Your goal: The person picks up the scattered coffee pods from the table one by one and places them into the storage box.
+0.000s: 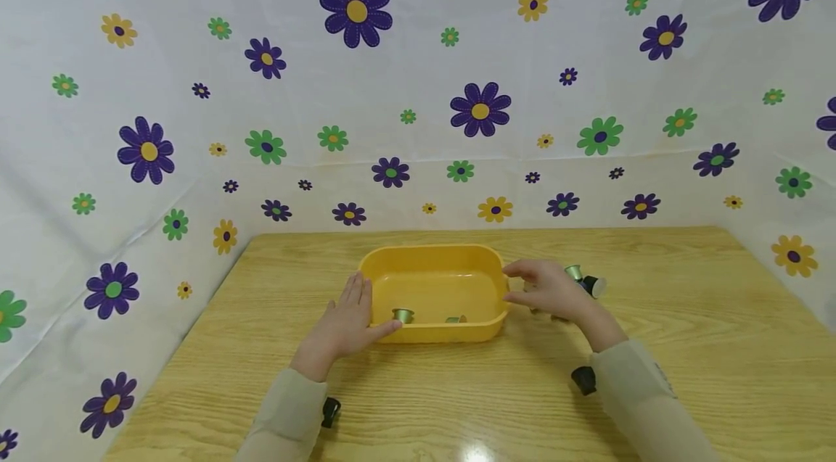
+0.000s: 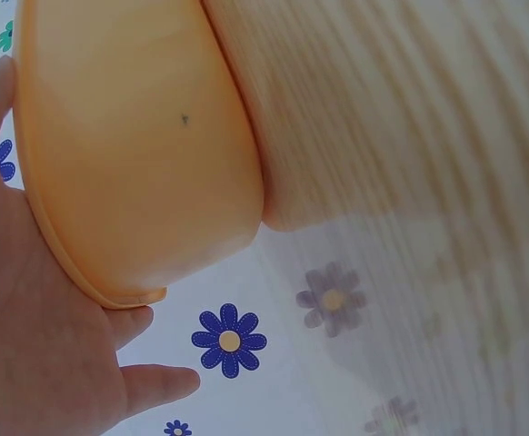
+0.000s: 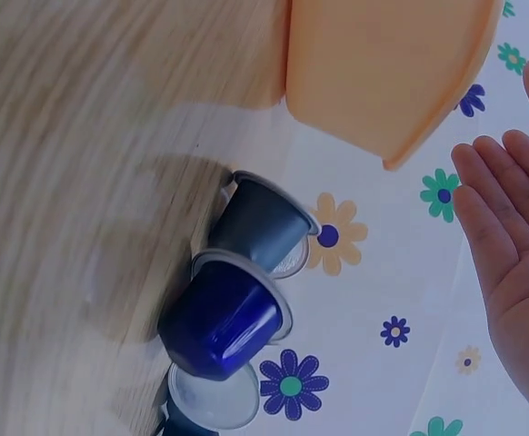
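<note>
A yellow plastic basin (image 1: 431,333) stands on the table with two green coffee capsules (image 1: 403,316) near its front wall. My left hand (image 1: 342,328) rests against the basin's left end, its fingers straight along the rim and its thumb over the front edge. At the right end is my right hand (image 1: 551,290), fingers extended and thumb apart; in the right wrist view a gap shows between these fingers and the basin wall. Behind and beneath that hand lie several coffee capsules, among them a blue one (image 3: 224,313) and a dark grey one (image 3: 260,227).
A pale wooden table (image 1: 451,397) carries everything, backed by a white cloth (image 1: 418,63) printed with flowers. One black capsule (image 1: 583,379) lies by the right sleeve. A small black object (image 1: 330,412) shows beside the left sleeve.
</note>
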Tool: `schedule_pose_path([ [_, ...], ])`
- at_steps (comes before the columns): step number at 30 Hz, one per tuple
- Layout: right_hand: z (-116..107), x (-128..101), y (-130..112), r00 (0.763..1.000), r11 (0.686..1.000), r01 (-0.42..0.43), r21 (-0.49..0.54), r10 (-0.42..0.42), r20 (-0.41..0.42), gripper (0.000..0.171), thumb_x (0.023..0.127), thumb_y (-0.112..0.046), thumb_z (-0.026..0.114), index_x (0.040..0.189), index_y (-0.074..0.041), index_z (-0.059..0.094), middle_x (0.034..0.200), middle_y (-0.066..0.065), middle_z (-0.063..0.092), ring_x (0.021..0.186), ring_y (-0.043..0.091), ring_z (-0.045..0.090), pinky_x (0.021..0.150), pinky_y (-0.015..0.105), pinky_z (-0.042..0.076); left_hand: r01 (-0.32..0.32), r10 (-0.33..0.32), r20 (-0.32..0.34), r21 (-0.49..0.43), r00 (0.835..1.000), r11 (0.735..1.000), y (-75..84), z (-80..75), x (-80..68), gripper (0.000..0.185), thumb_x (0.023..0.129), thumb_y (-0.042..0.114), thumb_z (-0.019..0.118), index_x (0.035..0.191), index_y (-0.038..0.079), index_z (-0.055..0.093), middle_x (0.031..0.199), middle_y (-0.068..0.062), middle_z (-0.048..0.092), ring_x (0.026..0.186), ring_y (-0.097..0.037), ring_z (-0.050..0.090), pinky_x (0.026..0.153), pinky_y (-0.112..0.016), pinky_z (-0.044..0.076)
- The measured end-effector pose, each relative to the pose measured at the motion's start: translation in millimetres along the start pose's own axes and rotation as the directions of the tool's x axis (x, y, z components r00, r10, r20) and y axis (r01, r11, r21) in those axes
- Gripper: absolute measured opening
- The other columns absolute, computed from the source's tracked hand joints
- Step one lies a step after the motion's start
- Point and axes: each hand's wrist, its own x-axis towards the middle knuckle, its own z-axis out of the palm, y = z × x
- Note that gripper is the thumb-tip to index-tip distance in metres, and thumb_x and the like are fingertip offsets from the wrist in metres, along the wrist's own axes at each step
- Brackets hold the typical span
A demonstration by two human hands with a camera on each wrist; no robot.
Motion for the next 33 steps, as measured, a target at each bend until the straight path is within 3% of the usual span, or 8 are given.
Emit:
schedule_pose_path([
  [9, -8, -8, 7, 1.000, 1.000, -0.006, -0.002, 0.006, -0.008, 0.042, 0.080, -0.021, 0.067, 0.113, 0.002, 0.057, 0.111, 0.016, 0.058, 0.103, 0.032, 0.053, 0.084, 0.043, 0.044, -0.005, 0.005, -0.008, -0.001, 1.000, 1.000, 0.2, 0.5, -0.6, 0.100, 0.079, 0.068, 0.037, 0.138, -0.008, 0.009, 0.144, -0.022, -0.002, 0.132, -0.032, -0.002, 0.097, -0.058, 0.016],
  [15, -11, -12, 13, 1.000, 0.998, 0.000, -0.061, -0.002, -0.020, 0.043, 0.079, -0.023, 0.067, 0.112, 0.002, 0.058, 0.109, 0.016, 0.059, 0.101, 0.032, 0.054, 0.083, 0.044, 0.044, -0.003, 0.003, -0.010, -0.011, 1.000, 1.000, 0.0, 0.0, -0.3, 0.099, 0.080, 0.066, 0.039, 0.137, -0.009, 0.009, 0.144, -0.022, -0.002, 0.132, -0.032, -0.001, 0.097, -0.059, 0.015],
  [22, -15, -17, 18, 0.999, 0.996, -0.042, -0.084, 0.039, -0.038, 0.040, 0.078, -0.021, 0.068, 0.110, 0.002, 0.059, 0.106, 0.015, 0.060, 0.100, 0.032, 0.054, 0.084, 0.046, 0.043, -0.002, 0.002, -0.008, -0.014, 1.000, 1.000, 0.7, -0.3, -0.1, 0.098, 0.081, 0.065, 0.040, 0.138, -0.008, 0.008, 0.144, -0.022, -0.002, 0.132, -0.032, -0.002, 0.098, -0.059, 0.014],
  [27, -19, -23, 23, 0.999, 0.998, -0.038, -0.059, 0.036, -0.039, 0.041, 0.077, -0.025, 0.069, 0.107, 0.001, 0.061, 0.103, 0.014, 0.062, 0.098, 0.031, 0.055, 0.083, 0.047, 0.043, -0.012, 0.012, -0.011, -0.008, 1.000, 1.000, 1.0, 0.0, -0.4, 0.099, 0.080, 0.067, 0.038, 0.137, -0.009, 0.009, 0.144, -0.023, -0.001, 0.132, -0.033, -0.002, 0.097, -0.060, 0.013],
  [33, -25, -28, 29, 0.999, 1.000, -0.024, -0.011, 0.024, -0.036, 0.039, 0.078, -0.019, 0.068, 0.108, 0.005, 0.059, 0.105, 0.018, 0.060, 0.102, 0.035, 0.053, 0.086, 0.048, 0.040, -0.021, 0.021, -0.024, 0.005, 1.000, 1.000, -0.2, 0.5, 0.3, 0.100, 0.080, 0.068, 0.036, 0.137, -0.009, 0.010, 0.144, -0.024, -0.001, 0.131, -0.033, -0.002, 0.096, -0.062, 0.011],
])
